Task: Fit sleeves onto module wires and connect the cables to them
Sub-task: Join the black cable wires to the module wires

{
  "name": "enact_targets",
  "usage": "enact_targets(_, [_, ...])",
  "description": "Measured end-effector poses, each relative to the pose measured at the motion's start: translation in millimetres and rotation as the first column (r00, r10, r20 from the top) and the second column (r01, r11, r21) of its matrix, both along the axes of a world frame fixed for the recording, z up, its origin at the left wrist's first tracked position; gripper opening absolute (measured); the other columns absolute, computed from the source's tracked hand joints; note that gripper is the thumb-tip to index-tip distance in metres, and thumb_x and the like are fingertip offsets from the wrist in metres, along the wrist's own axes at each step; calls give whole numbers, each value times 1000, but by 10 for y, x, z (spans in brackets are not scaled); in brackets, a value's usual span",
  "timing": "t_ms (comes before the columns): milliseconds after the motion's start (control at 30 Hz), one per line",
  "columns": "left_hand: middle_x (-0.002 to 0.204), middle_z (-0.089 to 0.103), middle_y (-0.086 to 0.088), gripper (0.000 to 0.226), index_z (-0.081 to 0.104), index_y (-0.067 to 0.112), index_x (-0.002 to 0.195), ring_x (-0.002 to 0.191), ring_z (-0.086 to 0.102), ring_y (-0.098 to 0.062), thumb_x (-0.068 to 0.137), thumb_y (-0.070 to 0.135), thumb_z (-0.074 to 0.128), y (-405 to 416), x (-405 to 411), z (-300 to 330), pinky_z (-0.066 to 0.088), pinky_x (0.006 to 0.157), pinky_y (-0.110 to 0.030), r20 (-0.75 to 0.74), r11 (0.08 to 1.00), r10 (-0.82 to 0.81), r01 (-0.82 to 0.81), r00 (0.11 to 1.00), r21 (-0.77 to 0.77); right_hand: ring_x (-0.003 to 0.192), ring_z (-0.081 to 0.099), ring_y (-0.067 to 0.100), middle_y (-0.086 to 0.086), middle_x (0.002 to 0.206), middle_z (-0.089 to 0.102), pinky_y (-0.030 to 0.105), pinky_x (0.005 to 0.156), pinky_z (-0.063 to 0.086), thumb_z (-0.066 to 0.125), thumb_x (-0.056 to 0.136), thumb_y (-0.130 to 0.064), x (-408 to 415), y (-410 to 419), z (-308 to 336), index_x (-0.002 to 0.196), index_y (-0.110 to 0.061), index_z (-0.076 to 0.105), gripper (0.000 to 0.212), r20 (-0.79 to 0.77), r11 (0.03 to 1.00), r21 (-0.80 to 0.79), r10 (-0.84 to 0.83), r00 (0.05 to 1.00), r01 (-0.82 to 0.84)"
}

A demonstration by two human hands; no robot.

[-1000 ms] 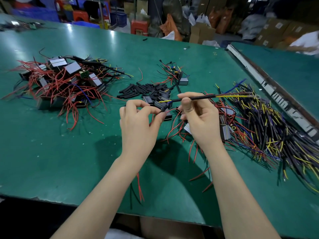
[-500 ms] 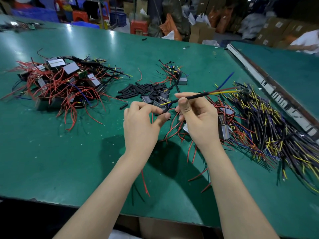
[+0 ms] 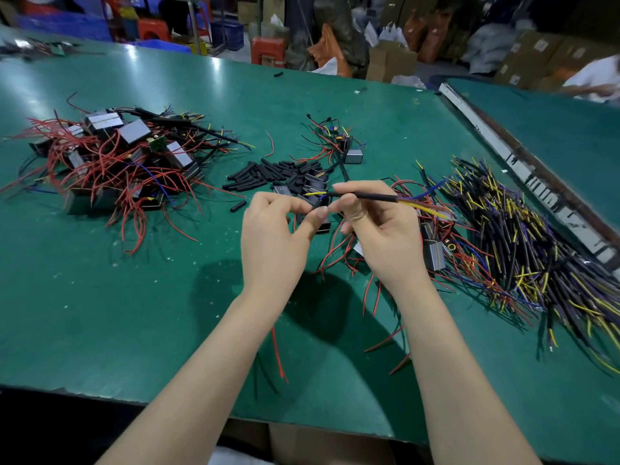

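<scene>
Currently my right hand (image 3: pixel 379 236) pinches the black cable (image 3: pixel 372 196), just nearside of the sleeve pile (image 3: pixel 268 176). My left hand (image 3: pixel 278 236) pinches a module wire at its tip. Risk: the loose yellow strands could splay and miss the joint.

Green counter (image 3: pixel 100 313), red, black and yellow wiring

Between the hands, a black cable (image 3: pixel 372 196) shows yellow and blue cores; beyond them lie black sleeves (image 3: pixel 268 176). Left of the hands, red-wired grey modules (image 3: pixel 110 156); right of them, black cables (image 3: pixel 523 250) tipped yellow.
</scene>
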State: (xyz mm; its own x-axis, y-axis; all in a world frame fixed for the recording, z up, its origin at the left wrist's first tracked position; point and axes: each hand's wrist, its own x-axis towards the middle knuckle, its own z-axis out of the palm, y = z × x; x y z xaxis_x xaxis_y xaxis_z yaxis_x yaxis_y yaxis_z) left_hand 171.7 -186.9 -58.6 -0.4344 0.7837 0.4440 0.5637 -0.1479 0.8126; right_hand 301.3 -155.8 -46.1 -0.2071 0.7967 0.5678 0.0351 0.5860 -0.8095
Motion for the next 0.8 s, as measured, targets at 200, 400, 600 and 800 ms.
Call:
enact_targets(200, [92,49,7,18,70,22,89,87,51,-13,81,38,73,40,-9,-11,36,76,-21,1,1000,-8,8,1000,5,62,58,13,-2,87,66,28,64,49,53,96,-17,24,30,-16,96,-29,63,15,91,1000,19,-5,996,4])
enact_targets(400, [95,47,1,28,70,21,110,93,52,-28,84,33,69,-41,-67,-225,43,84,-38,-126,991,-68,52,990,-124,61,58,9,-4,79,65,30,65,48,50,98,-19,18,28,-20,94,-28,63,16,106,1000,4,-31,994,31])
enact_targets(600, [84,57,1,9,70,17,88,79,55,-21,81,22,73,-73,-117,-233,44,73,-34,-89,998,-63,63,994,-6,62,57,9,1,80,65,32,67,49,52,96,-24,24,34,-16,92,-28,64,13,133,999,-33,-30,991,35])
enact_targets(800, [78,58,1,7,72,14,83,73,54,-20,79,18,75,-64,-87,-142,42,69,-32,-108,989,-104,114,989,91,61,57,6,-10,70,66,16,62,45,49,90,-39,46,47,-4,89,-25,65,21,35,988,-154,29,999,-23])
